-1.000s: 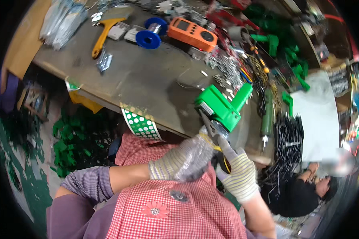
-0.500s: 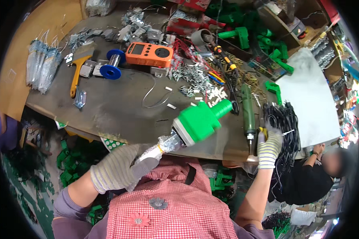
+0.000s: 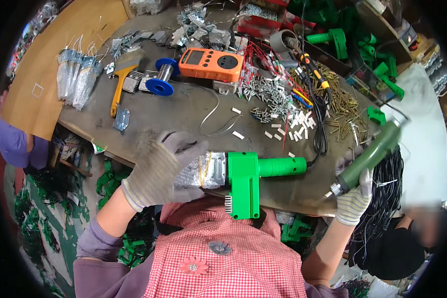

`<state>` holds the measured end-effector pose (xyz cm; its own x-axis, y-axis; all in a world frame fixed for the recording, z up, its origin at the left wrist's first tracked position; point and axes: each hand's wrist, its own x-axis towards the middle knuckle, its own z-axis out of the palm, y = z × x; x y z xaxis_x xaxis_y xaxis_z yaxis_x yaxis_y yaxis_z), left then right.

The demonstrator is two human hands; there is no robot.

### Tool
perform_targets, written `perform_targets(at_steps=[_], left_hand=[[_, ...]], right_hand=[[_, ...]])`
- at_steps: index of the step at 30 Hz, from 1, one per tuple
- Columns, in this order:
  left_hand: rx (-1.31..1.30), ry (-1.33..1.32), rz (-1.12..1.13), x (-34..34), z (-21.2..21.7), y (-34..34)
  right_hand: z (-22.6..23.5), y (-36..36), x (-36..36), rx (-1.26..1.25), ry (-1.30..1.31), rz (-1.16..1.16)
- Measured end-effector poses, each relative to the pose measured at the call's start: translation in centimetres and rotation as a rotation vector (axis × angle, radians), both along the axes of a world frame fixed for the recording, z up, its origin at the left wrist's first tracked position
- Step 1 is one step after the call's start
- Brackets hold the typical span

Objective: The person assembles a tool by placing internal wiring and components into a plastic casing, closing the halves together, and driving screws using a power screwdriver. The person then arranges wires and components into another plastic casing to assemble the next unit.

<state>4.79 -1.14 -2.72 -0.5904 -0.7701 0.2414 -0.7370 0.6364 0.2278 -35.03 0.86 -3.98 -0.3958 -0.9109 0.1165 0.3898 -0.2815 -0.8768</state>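
In front of me lies a green plastic tool housing with a ribbed round handle pointing right. Its left end is a metal part in clear wrap, bound by a yellow rubber band. My left hand, in a striped grey glove, is closed round this wrapped end, fingers above and thumb below. On the right, my gloved right hand grips a dark green electric screwdriver. The screwdriver is tilted, its bit pointing down and left, apart from the housing.
Behind lie an orange meter, a blue solder spool, a brush and wrapped parts. Small metal pieces, white tubes and brass screws are scattered about. Black cables hang at right, near another person.
My right hand has picked up the screwdriver, which stood upright on the table. The green housing has turned, its handle now level and pointing right. The view has shifted.
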Motion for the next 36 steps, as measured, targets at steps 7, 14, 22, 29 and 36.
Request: perform_targets(at_steps=[7,14,22,29,36], left_hand=[[0.270,0.051,-0.056,-3.2,-1.7,-2.8],[0.234,0.061,-0.088,-3.3,-1.4,-3.0],[0.242,0.074,-0.107,-3.3,-1.4,-3.2],[0.322,0.095,-0.117,-3.4,-2.2,-3.3],[0.305,0.105,-0.146,-3.4,-2.7,-3.7]], right_hand=[[-1.4,-2.7,3.4,-0.218,-0.754,0.195],[-1.6,-3.0,4.7,-0.190,-0.740,0.120],[-2.2,-2.9,5.2,-0.241,-0.756,0.252],[-2.7,-3.1,5.3,-0.263,-0.705,0.325],[-2.5,-2.7,6.0,-0.302,-0.747,0.383]])
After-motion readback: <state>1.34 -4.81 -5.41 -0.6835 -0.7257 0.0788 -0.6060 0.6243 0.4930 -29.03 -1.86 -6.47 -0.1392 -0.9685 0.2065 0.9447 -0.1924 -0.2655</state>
